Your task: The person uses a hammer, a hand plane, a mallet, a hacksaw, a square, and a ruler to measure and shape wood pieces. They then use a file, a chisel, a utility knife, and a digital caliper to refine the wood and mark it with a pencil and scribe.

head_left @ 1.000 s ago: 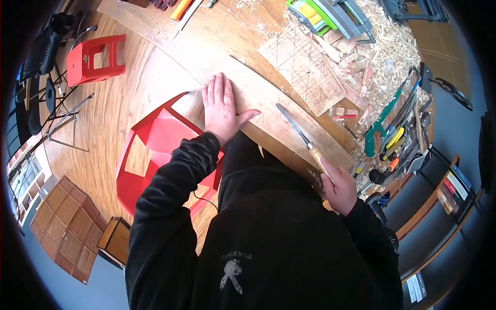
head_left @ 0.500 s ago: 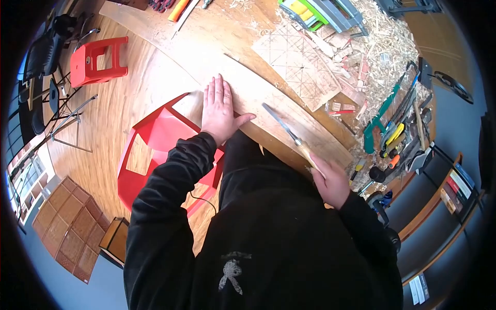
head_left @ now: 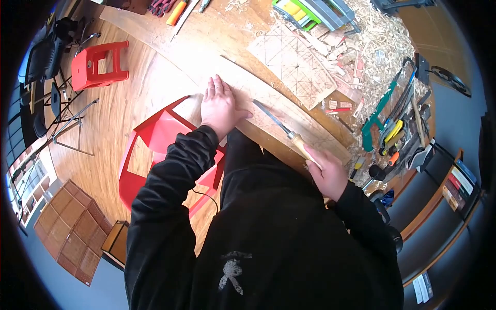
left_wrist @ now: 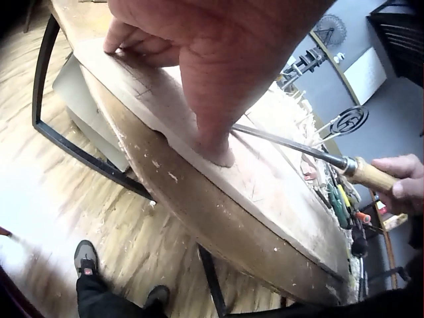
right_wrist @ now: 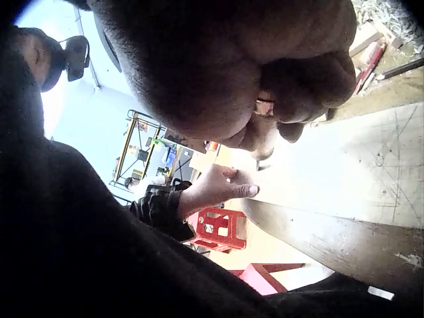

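Observation:
In the head view a pale wooden board (head_left: 279, 111) with pencil lines lies along the table's near edge. My left hand (head_left: 219, 107) rests on its left part, palm down, fingers extended and thumb out to the side. The left wrist view shows the left thumb (left_wrist: 215, 142) pressing the board top close to a small notch in its edge. My right hand (head_left: 328, 173) grips the wooden handle (head_left: 299, 144) of a tool with a long, narrow steel blade (head_left: 271, 116). This blade slants over the board, its tip pointing toward my left hand.
Beyond the board lie a thin sheet with drawn lines (head_left: 297, 67), a heap of wood shavings (head_left: 385, 41) and a green-and-grey tool (head_left: 315, 13). Several hand tools, among them a green saw (head_left: 377, 124), crowd the right. Red stools (head_left: 101, 64) stand on the floor at left.
My right hand and the bladed tool have shifted left and slightly toward the far side along the board. My left hand stays on the board, its fingers appearing more foreshortened.

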Demonstrator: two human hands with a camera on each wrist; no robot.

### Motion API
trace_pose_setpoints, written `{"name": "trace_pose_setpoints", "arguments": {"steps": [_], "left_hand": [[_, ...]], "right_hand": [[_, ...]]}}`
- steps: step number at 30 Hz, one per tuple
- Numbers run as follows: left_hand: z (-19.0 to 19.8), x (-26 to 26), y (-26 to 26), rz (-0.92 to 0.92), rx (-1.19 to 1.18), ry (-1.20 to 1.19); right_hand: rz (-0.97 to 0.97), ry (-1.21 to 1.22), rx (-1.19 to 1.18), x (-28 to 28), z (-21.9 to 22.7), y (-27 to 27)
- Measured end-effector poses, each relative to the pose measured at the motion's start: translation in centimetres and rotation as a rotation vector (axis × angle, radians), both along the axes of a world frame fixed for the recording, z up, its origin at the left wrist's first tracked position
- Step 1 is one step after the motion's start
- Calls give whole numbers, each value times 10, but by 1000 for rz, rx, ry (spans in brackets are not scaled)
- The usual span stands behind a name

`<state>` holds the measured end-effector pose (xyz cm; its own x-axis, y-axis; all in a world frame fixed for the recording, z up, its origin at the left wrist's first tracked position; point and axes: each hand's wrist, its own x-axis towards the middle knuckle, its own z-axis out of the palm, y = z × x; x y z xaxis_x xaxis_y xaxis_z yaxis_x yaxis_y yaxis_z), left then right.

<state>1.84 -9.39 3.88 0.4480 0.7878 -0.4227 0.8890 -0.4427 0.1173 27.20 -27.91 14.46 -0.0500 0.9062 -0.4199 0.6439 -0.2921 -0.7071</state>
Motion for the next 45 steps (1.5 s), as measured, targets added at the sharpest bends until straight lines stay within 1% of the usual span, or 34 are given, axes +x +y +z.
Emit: {"name": "trace_pose_setpoints", "arguments": {"steps": [1,5,7,10,11,12,13,15,16,17,19,20,22,23,25,26,28,30,32,33,35,36,37,39,40,41,43,44,45], "left_hand": [[2,2,1,7,-17,20],[3,5,3,4,-54,68],[6,9,5,-1,-65,81],[10,13,6,11,-87,99],[12,13,6,22,-101,94],[13,13,7,19,-98,95],[13,14,7,26,-107,98],[13,15,7,34,-120,90],[11,13,6,32,-110,77],[10,12,6,30,-100,66],[11,12,6,32,-107,77],[12,13,7,26,-113,91],[12,14,6,29,-111,80],[12,13,6,40,-109,73],[10,13,5,37,-113,83],[10,13,6,36,-117,86],[10,14,6,30,-111,89],[11,14,5,32,-113,91],[13,15,5,34,-113,96],[13,15,5,32,-115,95],[12,16,7,20,-123,139],[12,17,7,16,-122,139],[13,17,6,22,-119,138],[13,17,6,17,-112,138],[11,17,6,37,-117,134],[10,18,5,60,-125,129],[10,19,5,58,-119,126],[10,18,5,61,-110,130],[10,18,4,64,-113,131]], "right_hand": [[-25,29,62,3,-2,-4],[-39,-55,23,21,5,-31],[-46,-65,63,14,4,-24],[-42,-12,-16,1,-7,9],[-41,9,-52,-2,-8,14],[-46,28,-29,0,-6,13],[-47,26,-27,5,-5,5],[2,-104,-43,21,1,-28],[-40,-68,48,28,2,-45],[-2,-148,-69,37,10,-61],[-17,-165,-141,44,17,-79],[-19,-165,-142,44,13,-82],[-55,-119,-58,36,9,-73],[-60,-118,-56,30,5,-62],[-47,-19,13,18,-1,-37],[-45,-5,22,17,-3,-34],[-60,-37,-16,25,4,-49],[-66,-68,-62,38,12,-75],[-67,-173,-207,51,14,-101],[-69,-174,-209,49,12,-100],[-112,-140,-113,40,4,-94],[-109,-68,31,30,0,-75],[-114,-65,32,29,-7,-66],[-49,-22,-10,28,-16,-59],[-63,9,56,31,-13,-64],[-68,4,56,39,-8,-74],[-43,-153,-179,62,7,-108],[-91,-103,-30,72,5,-128],[-88,-103,-32,81,8,-147]]}}
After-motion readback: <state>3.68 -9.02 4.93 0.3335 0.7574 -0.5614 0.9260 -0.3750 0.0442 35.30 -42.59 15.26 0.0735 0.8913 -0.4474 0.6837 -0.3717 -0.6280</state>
